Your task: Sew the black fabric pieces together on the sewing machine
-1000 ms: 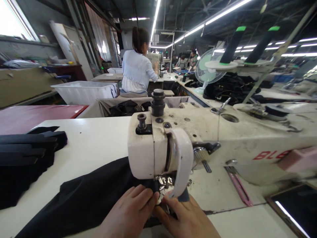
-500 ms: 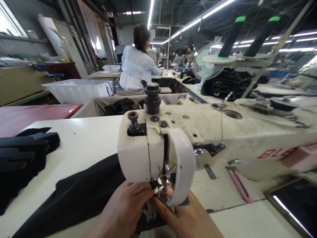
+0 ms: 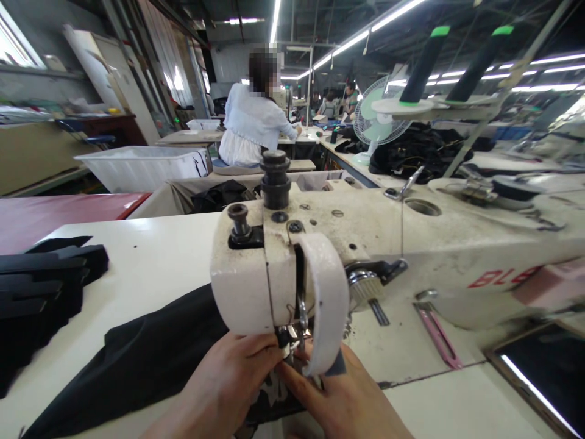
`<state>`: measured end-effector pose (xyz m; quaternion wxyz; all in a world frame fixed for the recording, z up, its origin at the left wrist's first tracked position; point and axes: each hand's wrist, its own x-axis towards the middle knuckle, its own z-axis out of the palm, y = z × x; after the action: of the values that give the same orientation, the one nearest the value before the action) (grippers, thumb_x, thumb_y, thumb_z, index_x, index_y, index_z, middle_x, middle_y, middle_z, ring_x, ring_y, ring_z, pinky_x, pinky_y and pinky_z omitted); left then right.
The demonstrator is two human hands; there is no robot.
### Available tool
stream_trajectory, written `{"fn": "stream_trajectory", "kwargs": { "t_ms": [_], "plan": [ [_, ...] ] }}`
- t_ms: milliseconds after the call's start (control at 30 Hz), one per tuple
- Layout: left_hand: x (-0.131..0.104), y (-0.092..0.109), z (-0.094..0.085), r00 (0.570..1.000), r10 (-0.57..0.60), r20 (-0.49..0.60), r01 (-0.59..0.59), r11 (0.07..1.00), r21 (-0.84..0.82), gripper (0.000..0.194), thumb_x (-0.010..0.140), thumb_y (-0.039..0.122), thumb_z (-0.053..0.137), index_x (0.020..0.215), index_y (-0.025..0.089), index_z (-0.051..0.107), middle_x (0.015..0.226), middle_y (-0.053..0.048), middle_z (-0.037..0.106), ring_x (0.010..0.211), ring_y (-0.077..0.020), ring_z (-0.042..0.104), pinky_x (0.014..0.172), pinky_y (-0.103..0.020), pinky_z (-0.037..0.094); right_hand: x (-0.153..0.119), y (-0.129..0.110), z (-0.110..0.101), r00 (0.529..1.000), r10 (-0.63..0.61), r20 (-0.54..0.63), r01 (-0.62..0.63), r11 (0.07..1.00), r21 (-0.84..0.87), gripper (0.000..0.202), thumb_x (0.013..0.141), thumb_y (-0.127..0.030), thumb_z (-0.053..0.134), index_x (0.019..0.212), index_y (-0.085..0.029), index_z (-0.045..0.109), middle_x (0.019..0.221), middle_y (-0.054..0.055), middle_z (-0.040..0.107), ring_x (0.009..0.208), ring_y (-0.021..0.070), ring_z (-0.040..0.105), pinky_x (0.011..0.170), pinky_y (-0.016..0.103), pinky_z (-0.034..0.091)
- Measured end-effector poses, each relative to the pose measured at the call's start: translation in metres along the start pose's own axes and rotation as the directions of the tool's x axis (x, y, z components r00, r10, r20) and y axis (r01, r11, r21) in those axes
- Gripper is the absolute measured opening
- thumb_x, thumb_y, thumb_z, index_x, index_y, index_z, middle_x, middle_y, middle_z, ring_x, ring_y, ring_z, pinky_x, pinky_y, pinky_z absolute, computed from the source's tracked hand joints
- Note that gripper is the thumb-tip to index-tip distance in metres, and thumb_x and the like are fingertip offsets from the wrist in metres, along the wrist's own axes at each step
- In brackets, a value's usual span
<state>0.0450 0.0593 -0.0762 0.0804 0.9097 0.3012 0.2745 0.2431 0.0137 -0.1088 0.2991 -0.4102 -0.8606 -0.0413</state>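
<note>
Head view shows our two hands at the needle area of a sewing machine (image 3: 320, 244). Our left hand (image 3: 228, 384) lies on the black cloth (image 3: 150, 360), with its fingers curled and the tips pressed on the cloth just below the machine head. Our right hand (image 3: 347, 402) is beside it, touching it at the fingertips, and the thumb and first finger pinch the cloth edge close to the needle (image 3: 292, 341). The white guard (image 3: 326, 305) of the machine covers part of our right fingers, so we cannot tell how much cloth they hold. The cloth spreads from the needle to the left over the white table (image 3: 150, 262) and goes out at the bottom edge. A pile of dark pieces (image 3: 41, 286) lies well apart at the left edge of the table. A pink tool (image 3: 434, 335) lies on the table near the machine body. Behind, a person in a light top (image 3: 253, 128) sits at another table, and a fan (image 3: 381, 122) stands to the right.
</note>
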Motion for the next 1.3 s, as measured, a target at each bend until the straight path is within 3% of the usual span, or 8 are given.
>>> {"fn": "stream_trajectory", "kwargs": {
  "t_ms": [133,200,333,500,867,1033,1200,1300],
  "plan": [
    [0.002,0.003,0.001,0.991,0.069,-0.118,-0.064,0.997,0.039,0.033,0.095,0.010,0.033,0.085,0.019,0.064,0.079,-0.002,0.065,0.069,-0.0149,0.061,0.061,-0.025,0.048,0.001,0.001,-0.013,0.994,0.099,0.057,-0.108,0.976,0.192,0.045,0.069,-0.011,0.052,0.112,-0.022,0.061,0.106,0.008,0.066,0.100,0.0243,0.062,0.086,0.036,0.055],
    [0.001,0.003,0.003,0.992,0.060,-0.107,-0.057,0.998,0.026,0.032,0.096,0.011,0.034,0.088,0.019,0.064,0.078,-0.001,0.064,0.068,-0.0145,0.060,0.059,-0.025,0.046,0.000,0.002,-0.020,0.984,0.153,0.097,-0.174,0.943,0.283,0.051,0.066,-0.006,0.050,0.113,-0.022,0.059,0.107,0.007,0.064,0.104,0.0236,0.060,0.089,0.036,0.053],
    [0.000,0.002,0.006,0.994,0.043,-0.104,-0.046,0.999,-0.022,0.032,0.100,0.018,0.034,0.086,0.018,0.063,0.075,-0.001,0.060,0.067,-0.0147,0.056,0.057,-0.024,0.044,0.000,0.002,-0.024,0.978,0.165,0.126,-0.197,0.931,0.306,0.058,0.065,-0.005,0.050,0.119,-0.026,0.057,0.113,0.007,0.062,0.107,0.0252,0.057,0.091,0.040,0.051],
    [0.000,0.004,0.008,0.992,0.047,-0.120,-0.052,0.998,-0.041,0.035,0.104,0.023,0.029,0.090,0.017,0.061,0.083,-0.001,0.064,0.076,-0.0131,0.059,0.070,-0.021,0.047,-0.001,0.002,-0.024,0.969,0.200,0.144,-0.236,0.925,0.298,0.059,0.073,-0.003,0.045,0.127,-0.024,0.053,0.116,0.009,0.058,0.110,0.0252,0.055,0.093,0.040,0.050],
    [-0.007,-0.002,0.011,0.991,0.016,-0.135,-0.030,0.995,-0.099,0.025,0.100,0.017,0.038,0.096,0.020,0.062,0.087,-0.001,0.065,0.078,-0.0142,0.060,0.072,-0.022,0.048,0.007,0.001,-0.034,0.933,0.257,0.254,-0.341,0.856,0.388,0.045,0.075,-0.002,0.048,0.115,-0.021,0.059,0.111,0.011,0.056,0.105,0.0252,0.056,0.087,0.038,0.051],
    [-0.009,-0.002,0.012,0.995,-0.015,-0.100,0.003,0.993,-0.119,0.022,0.097,0.013,0.042,0.098,0.021,0.063,0.089,-0.002,0.065,0.079,-0.0151,0.060,0.072,-0.024,0.047,0.005,0.001,-0.032,0.941,0.234,0.246,-0.316,0.869,0.380,0.051,0.073,-0.001,0.047,0.118,-0.022,0.058,0.112,0.011,0.057,0.106,0.0252,0.054,0.088,0.038,0.050],
    [-0.009,-0.002,0.014,0.993,-0.030,-0.113,0.017,0.994,-0.112,0.023,0.091,0.008,0.043,0.085,0.020,0.063,0.084,-0.002,0.065,0.075,-0.0156,0.061,0.069,-0.025,0.048,0.005,0.003,-0.023,0.974,0.100,0.203,-0.158,0.944,0.290,0.057,0.068,-0.001,0.045,0.122,-0.016,0.058,0.116,0.015,0.059,0.108,0.0304,0.054,0.090,0.048,0.048],
    [-0.009,-0.001,0.014,0.991,-0.098,-0.093,0.087,0.989,-0.123,0.024,0.083,0.006,0.045,0.082,0.021,0.064,0.088,-0.002,0.067,0.079,-0.0171,0.063,0.069,-0.026,0.048,0.008,0.003,-0.023,0.968,0.078,0.239,-0.129,0.971,0.202,0.052,0.069,-0.004,0.047,0.119,-0.015,0.061,0.111,0.015,0.063,0.104,0.0311,0.056,0.088,0.047,0.049]
  ]
}}
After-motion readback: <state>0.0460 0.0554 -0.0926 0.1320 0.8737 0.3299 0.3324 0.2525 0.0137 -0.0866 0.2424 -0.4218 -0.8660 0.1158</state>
